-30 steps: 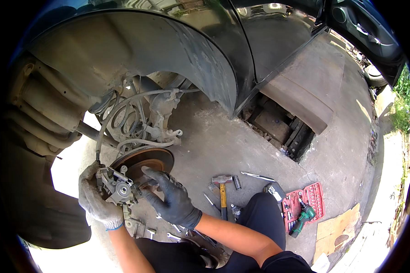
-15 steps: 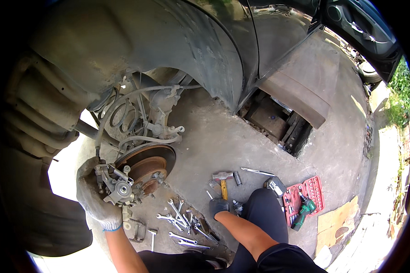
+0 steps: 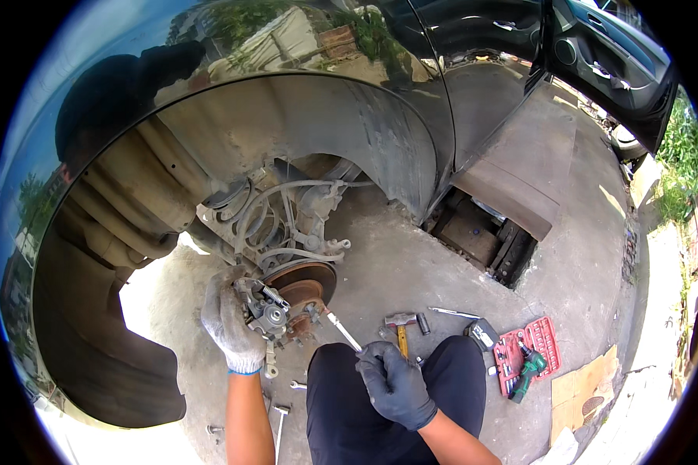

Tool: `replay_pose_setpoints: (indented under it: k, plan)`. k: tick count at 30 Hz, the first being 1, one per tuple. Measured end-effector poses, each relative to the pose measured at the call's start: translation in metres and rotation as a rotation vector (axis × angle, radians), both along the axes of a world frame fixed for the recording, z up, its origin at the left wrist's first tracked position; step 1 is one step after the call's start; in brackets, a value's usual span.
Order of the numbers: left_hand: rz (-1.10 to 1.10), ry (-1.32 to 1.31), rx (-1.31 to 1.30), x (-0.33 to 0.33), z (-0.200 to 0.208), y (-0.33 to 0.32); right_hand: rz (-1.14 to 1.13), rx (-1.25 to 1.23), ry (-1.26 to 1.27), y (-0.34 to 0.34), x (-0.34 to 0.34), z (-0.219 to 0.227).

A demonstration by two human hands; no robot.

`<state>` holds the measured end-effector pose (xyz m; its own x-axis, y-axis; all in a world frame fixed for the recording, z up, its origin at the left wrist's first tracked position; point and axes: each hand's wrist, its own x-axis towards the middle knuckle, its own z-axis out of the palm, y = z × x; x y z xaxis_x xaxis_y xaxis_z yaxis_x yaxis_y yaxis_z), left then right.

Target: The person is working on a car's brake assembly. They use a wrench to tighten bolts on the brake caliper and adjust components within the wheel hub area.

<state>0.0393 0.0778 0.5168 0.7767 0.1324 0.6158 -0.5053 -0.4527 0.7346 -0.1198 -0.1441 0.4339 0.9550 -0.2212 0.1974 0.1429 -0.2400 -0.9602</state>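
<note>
My left hand [image 3: 231, 324], in a pale knit glove, is closed around a brake caliper [image 3: 271, 315] with a spring and lever on it. The caliper sits beside the rusty brake disc [image 3: 322, 274] and its hub, with a cable running up from it. My right hand [image 3: 395, 385], in a dark glove, is closed on a slim pale rod-shaped tool [image 3: 345, 332]. The tool slants up and left, its reddish-brown tip close to the hub's studs; whether they touch, I cannot tell. Its exact kind is unclear.
Beyond my knees lie a hammer [image 3: 401, 328], a black socket [image 3: 423, 323] and a battery pack [image 3: 482, 335]. A green drill [image 3: 529, 374] rests on a red socket case [image 3: 549, 342]. The car's wheel arch [image 3: 287, 116] curves overhead; a floor pit [image 3: 473, 232] opens to the right.
My right hand has come up from the floor by the hammer, bringing the slim tool toward the hub. My left hand still holds the caliper. The view has shifted, and my legs now hide most spanners.
</note>
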Motion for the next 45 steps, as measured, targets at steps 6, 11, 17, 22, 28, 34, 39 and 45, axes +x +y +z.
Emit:
replay_pose_setpoints:
  k: [6, 11, 17, 22, 28, 34, 39, 45]
  plan:
    - [-0.016, 0.007, 0.108, 0.005, -0.004, 0.005, -0.077, -0.31, -0.374, 0.047, -0.032, 0.042]
    - [-0.084, -0.077, 0.143, 0.016, -0.01, 0.017, -0.169, -0.422, -0.366, 0.065, -0.039, 0.05]
    - [-0.208, 0.123, 0.004, 0.016, -0.003, 0.012, -0.113, -0.189, -0.333, 0.064, -0.041, 0.046]
    - [-0.372, 0.346, -0.307, 0.019, 0.004, -0.001, -0.037, 0.035, -0.26, 0.068, -0.038, 0.038]
    - [-0.383, 0.395, -0.437, 0.021, 0.003, -0.011, -0.027, 0.105, -0.154, 0.064, -0.048, 0.043]
    - [-0.361, 0.415, -0.462, 0.025, 0.009, 0.006, -0.069, 0.073, -0.214, 0.071, -0.05, 0.036]
    - [-0.373, 0.408, -0.483, 0.029, 0.007, 0.011, -0.023, 0.019, -0.302, 0.076, -0.033, 0.043]
    - [-0.414, 0.417, -0.497, 0.039, -0.006, 0.028, 0.055, 0.122, -0.333, 0.081, 0.037, 0.054]
